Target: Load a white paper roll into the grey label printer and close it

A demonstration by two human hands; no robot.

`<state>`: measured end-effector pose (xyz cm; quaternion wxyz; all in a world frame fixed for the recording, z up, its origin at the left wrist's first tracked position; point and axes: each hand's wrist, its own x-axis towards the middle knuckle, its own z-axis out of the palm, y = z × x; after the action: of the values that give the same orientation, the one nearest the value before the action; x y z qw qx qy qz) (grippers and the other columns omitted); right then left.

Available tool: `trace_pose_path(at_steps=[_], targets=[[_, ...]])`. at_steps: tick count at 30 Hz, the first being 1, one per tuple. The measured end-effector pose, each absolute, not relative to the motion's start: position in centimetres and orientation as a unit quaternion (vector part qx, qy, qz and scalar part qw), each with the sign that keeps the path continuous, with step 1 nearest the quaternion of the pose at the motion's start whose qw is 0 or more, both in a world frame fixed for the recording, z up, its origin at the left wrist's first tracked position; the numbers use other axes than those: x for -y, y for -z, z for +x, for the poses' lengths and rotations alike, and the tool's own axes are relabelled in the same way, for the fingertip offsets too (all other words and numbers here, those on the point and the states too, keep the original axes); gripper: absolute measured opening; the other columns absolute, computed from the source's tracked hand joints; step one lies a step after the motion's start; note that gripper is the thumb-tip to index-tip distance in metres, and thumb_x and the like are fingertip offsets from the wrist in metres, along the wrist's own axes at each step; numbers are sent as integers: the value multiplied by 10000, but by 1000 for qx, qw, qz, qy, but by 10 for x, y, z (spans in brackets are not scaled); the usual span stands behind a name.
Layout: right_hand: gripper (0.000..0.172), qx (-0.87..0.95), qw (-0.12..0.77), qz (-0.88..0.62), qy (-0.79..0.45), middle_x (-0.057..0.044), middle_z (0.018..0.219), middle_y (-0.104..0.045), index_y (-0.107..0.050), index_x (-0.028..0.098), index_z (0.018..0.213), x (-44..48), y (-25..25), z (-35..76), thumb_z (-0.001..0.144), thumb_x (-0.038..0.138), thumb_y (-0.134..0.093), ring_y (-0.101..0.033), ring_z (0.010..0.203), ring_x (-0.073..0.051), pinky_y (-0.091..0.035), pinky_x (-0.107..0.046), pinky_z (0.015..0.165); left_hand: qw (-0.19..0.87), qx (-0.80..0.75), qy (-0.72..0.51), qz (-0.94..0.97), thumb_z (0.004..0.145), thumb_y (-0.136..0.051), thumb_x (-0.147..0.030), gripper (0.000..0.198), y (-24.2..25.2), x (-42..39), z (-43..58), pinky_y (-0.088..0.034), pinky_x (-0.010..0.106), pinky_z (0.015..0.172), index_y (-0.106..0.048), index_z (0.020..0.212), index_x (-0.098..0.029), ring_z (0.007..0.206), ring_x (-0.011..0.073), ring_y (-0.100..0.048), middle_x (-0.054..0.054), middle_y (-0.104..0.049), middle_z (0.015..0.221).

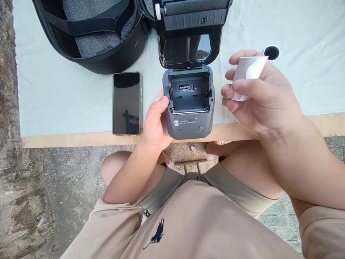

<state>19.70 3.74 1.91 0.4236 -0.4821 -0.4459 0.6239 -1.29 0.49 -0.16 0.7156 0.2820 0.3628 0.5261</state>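
A dark grey portable label printer is at the table's front edge, its lid swung up and back. Inside the uncovered paper bay, a small black sticker shows and no roll sits there. My left hand grips the printer's left side, thumb at the rim, the other fingers mostly hidden behind the body. To the right of the printer and apart from it, my right hand holds a white label roll between thumb and fingers, a pointed strip of paper sticking up from it.
A smartphone with a dark screen lies left of the printer. Behind it stands an open black zip case with grey foam and a strap. A small white round object with a dark centre is beyond my right hand. Pale cloth covers the table.
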Motion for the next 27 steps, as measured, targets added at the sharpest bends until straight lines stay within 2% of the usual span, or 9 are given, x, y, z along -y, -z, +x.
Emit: trace_pose_path(at_steps=[3,5,7,9,12,14,17,21,27], targets=[[430,547,426,-483,-534,3,876,-582,-607,343,1143,-28,-32,192,750,254,-757,-604,690,-144,-513,-288,540,724,-344,-528,281,895,-523,-419,243,2,-5,-12,-555,413,1047,-678,953,-241,1379,298,-552,50,-742,1039],[480,645,413,-479,-429,-13,1144,-603,-570,357,1256,-23,-40,190,810,248,-709,-651,836,-157,-581,-323,686,733,-327,-530,275,906,-518,-398,242,3,-6,-11,-545,424,1060,-675,993,-236,1373,300,-560,45,-746,1068],[573,718,390,-475,-328,11,1398,-505,-505,388,1357,-20,-47,189,837,231,-688,-645,1018,-174,-589,-349,860,741,-315,-528,268,921,-509,-382,242,3,-6,-11,-532,434,1081,-668,1030,-235,1376,294,-558,40,-747,1107],[596,746,392,-468,-266,42,1473,-439,-482,406,1384,-18,-51,188,846,259,-692,-616,1098,-177,-573,-348,932,746,-313,-524,267,932,-503,-372,242,4,-7,-11,-518,434,1103,-659,1059,-237,1386,283,-549,33,-745,1143],[493,743,418,-469,-232,47,1388,-488,-509,396,1329,-17,-54,182,873,285,-661,-632,1070,-159,-580,-312,871,748,-311,-516,278,932,-520,-386,244,4,-6,-11,-502,413,1122,-646,1087,-246,1386,274,-546,12,-744,1164],[423,758,412,-458,-215,27,1272,-567,-539,353,1251,-15,-55,177,861,235,-652,-652,1034,-160,-581,-297,820,744,-312,-512,294,931,-541,-400,252,5,-5,-10,-512,404,1110,-638,1104,-245,1370,276,-561,2,-744,1155],[319,806,333,-469,-142,3,1141,-665,-566,290,1143,-12,-57,169,857,160,-620,-668,997,-177,-572,-313,793,728,-326,-511,320,928,-576,-405,254,5,-4,-9,-552,397,1055,-638,1096,-225,1322,276,-605,22,-748,1101],[154,816,253,-518,-40,10,1053,-714,-564,306,1082,-9,-58,163,961,229,-507,-690,1023,-209,-530,-346,746,722,-325,-519,321,921,-604,-382,211,5,-3,-8,-566,366,1028,-655,1040,-216,1257,254,-654,32,-748,1036],[162,823,218,-524,1,23,953,-727,-561,304,1028,-11,-58,158,982,207,-439,-674,859,-190,-491,-335,683,724,-321,-519,321,928,-610,-375,218,4,-2,-8,-558,367,1055,-659,1066,-215,1268,251,-647,36,-741,1057]])
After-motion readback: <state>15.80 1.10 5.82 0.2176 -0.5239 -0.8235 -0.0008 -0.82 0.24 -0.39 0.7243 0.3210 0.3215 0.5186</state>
